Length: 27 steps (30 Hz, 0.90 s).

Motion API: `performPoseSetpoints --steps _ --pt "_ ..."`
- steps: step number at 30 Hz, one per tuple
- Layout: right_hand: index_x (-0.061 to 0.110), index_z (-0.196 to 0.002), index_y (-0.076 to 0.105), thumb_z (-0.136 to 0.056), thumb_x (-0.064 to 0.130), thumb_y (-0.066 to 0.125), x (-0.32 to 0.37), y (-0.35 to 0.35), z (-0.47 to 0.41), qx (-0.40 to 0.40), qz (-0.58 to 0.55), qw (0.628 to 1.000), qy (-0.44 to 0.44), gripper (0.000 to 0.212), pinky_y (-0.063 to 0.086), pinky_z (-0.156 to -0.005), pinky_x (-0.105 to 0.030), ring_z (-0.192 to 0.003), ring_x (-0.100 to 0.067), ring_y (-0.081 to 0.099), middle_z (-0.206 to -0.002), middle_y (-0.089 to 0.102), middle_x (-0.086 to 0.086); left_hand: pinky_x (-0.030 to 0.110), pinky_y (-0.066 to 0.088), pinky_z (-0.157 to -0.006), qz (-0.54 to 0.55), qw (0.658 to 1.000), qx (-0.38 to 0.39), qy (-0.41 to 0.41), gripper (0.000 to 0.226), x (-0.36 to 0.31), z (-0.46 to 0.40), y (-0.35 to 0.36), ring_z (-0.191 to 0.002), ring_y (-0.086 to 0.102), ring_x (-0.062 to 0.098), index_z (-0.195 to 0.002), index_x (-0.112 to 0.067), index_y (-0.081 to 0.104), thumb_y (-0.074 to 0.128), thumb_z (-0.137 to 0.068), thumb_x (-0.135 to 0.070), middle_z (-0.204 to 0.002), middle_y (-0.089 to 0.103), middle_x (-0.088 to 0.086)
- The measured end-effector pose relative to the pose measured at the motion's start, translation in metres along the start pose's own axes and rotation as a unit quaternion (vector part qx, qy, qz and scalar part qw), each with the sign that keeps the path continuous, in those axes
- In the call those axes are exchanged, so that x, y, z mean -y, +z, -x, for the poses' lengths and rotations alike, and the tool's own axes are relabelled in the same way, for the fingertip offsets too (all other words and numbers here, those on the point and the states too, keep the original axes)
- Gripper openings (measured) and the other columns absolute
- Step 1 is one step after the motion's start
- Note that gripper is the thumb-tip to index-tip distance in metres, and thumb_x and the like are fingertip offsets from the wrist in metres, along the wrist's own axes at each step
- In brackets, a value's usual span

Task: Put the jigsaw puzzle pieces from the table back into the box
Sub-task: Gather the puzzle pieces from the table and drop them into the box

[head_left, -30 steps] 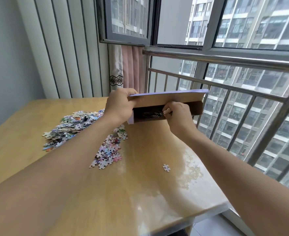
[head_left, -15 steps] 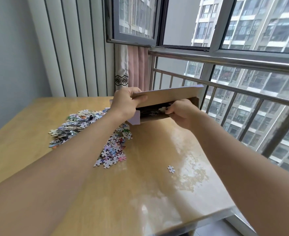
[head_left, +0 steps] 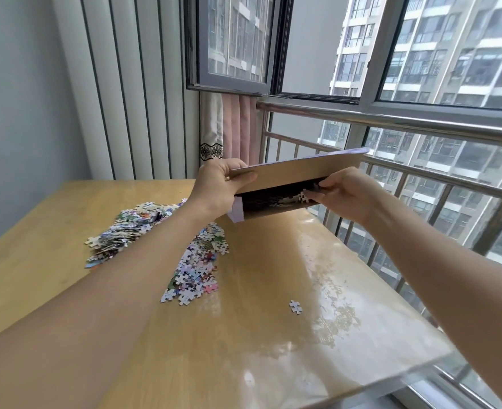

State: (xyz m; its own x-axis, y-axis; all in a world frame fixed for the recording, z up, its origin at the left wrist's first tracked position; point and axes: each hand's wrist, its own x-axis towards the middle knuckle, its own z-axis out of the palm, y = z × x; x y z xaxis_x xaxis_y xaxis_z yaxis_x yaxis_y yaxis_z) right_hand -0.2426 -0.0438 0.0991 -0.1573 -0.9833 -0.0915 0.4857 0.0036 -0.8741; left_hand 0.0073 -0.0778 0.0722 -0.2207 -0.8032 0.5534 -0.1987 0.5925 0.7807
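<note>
Box [head_left: 300, 172] hangs above the far side of the table [head_left: 273, 335], tilted, its open side facing near. Left hand [head_left: 218, 184] grips its left end, thumb curled over the top panel. Right hand [head_left: 347, 191] pinches pieces at the opening. Puzzle pieces [head_left: 161, 243] lie heaped at left; 1 piece [head_left: 295, 307] lies apart, nearer right.
</note>
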Motion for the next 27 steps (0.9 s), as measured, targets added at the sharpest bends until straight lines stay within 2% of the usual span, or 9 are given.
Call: performPoseSetpoints --steps 3,7,9,12,15,19,23,25,27 --pt "-0.008 -0.137 0.043 -0.091 -0.022 0.033 -0.010 -0.006 0.001 -0.014 0.090 0.996 -0.020 0.049 0.062 -0.080 -0.037 -0.122 -0.038 0.056 -0.137 0.050 -0.023 0.051 0.052 -0.091 -0.008 1.000 0.004 0.013 0.010 0.001 -0.001 -0.001 -0.094 0.065 0.038 -0.088 -0.010 0.075 0.070 -0.093 -0.017 -0.091 0.072 0.016" --pt "-0.010 -0.130 0.055 -0.091 -0.017 0.053 -0.020 -0.016 0.010 -0.030 0.258 0.962 -0.084 0.039 0.060 -0.087 -0.030 -0.116 -0.029 0.063 -0.127 0.062 -0.017 0.054 0.052 -0.089 -0.011 1.000 0.008 0.027 0.011 0.006 0.001 0.000 -0.092 0.062 0.041 -0.086 -0.014 0.075 0.070 -0.093 -0.020 -0.088 0.069 0.017" --pt "0.000 -0.121 0.068 -0.087 -0.007 0.067 -0.021 -0.021 0.016 -0.030 0.454 0.869 -0.194 0.034 0.059 -0.084 -0.025 -0.098 -0.017 0.069 -0.111 0.072 -0.006 0.052 0.051 -0.087 -0.009 1.000 0.006 0.029 0.010 0.007 0.002 0.001 -0.091 0.061 0.042 -0.085 -0.014 0.075 0.070 -0.092 -0.020 -0.087 0.068 0.018" --pt "0.013 -0.105 0.078 -0.084 0.004 0.072 -0.026 -0.023 0.026 -0.002 0.668 0.656 -0.350 0.024 0.053 -0.077 -0.013 -0.080 -0.006 0.068 -0.093 0.075 0.003 0.043 0.051 -0.078 -0.019 0.999 0.013 0.029 0.013 0.009 0.002 0.002 -0.081 0.060 0.037 -0.080 -0.017 0.073 0.071 -0.092 -0.017 -0.078 0.065 0.014" --pt "0.016 -0.094 0.080 -0.080 0.005 0.064 -0.034 -0.022 0.027 0.071 0.747 0.560 -0.351 0.024 0.059 -0.077 -0.032 -0.079 -0.012 0.069 -0.087 0.076 0.005 0.028 0.045 -0.075 -0.024 0.999 0.018 0.035 0.022 0.007 0.003 0.003 -0.077 0.058 0.017 -0.074 -0.026 0.070 0.071 -0.091 -0.012 -0.072 0.062 -0.003" --pt "0.014 -0.092 0.075 -0.078 0.013 0.062 -0.040 -0.029 0.018 0.106 0.784 0.528 -0.309 0.019 0.055 -0.077 -0.042 -0.084 -0.021 0.065 -0.089 0.073 0.001 0.030 0.044 -0.074 -0.019 0.999 0.019 0.034 0.014 0.009 0.004 0.007 -0.077 0.056 0.017 -0.078 -0.014 0.073 0.071 -0.091 -0.011 -0.074 0.062 0.001" --pt "0.029 -0.150 0.044 -0.083 0.042 0.071 -0.045 -0.030 0.015 0.126 0.819 0.540 -0.148 0.074 0.046 -0.103 -0.038 -0.126 -0.023 0.054 -0.142 0.057 0.003 0.026 0.043 -0.072 -0.018 0.999 0.032 0.033 0.010 0.006 0.007 0.010 -0.074 0.054 0.013 -0.082 -0.009 0.073 0.070 -0.092 -0.011 -0.072 0.061 -0.002" --pt "0.032 -0.158 0.026 -0.082 0.048 0.074 -0.046 -0.029 0.016 0.136 0.820 0.545 -0.114 0.091 0.040 -0.109 -0.034 -0.136 -0.020 0.045 -0.153 0.044 0.007 0.020 0.042 -0.071 -0.018 0.998 0.043 0.031 0.009 0.005 0.010 0.012 -0.072 0.053 0.009 -0.085 -0.009 0.074 0.070 -0.092 -0.010 -0.071 0.061 -0.006" --pt "0.029 -0.153 0.039 -0.081 0.042 0.079 -0.044 -0.027 0.017 0.129 0.796 0.571 -0.154 0.083 0.043 -0.105 -0.032 -0.129 -0.018 0.051 -0.146 0.052 0.006 0.022 0.045 -0.076 -0.011 0.999 0.042 0.028 0.007 0.008 0.012 0.013 -0.078 0.057 0.009 -0.091 -0.008 0.077 0.070 -0.092 -0.009 -0.076 0.064 -0.006"
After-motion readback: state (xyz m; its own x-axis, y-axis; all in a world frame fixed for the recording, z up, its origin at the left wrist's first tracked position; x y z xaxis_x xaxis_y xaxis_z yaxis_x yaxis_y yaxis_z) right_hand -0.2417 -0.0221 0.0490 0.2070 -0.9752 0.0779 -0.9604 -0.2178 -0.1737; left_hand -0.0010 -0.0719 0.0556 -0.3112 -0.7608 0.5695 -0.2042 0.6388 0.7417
